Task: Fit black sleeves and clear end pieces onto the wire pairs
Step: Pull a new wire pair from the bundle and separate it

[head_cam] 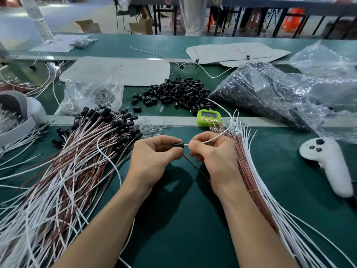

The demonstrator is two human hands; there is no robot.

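A black sleeve (178,145) is pinched between the thumb and curled fingers of the left hand (154,157), above the green desk (183,219). A white wire (210,139) is pinched by the curled fingers of the right hand (212,151), just beside the sleeve, and its end meets the sleeve's right opening. How far the wire is seated inside cannot be determined. A brown wire (195,167) runs down from between the hands and passes beneath the right hand.

Fitted wire pairs (77,151), capped in black, are heaped to the left of the hands. Bare wire pairs (251,161) are fanned out on the right, alongside the right forearm. Loose black sleeves (177,93) are piled further back at centre, with a clear bag of sleeves (260,93) to their right. Clear end pieces (152,125) are scattered on the pale strip just behind the left hand. A green timer (208,117) stands at the bare wire ends, and a white controller (328,163) lies at far right.
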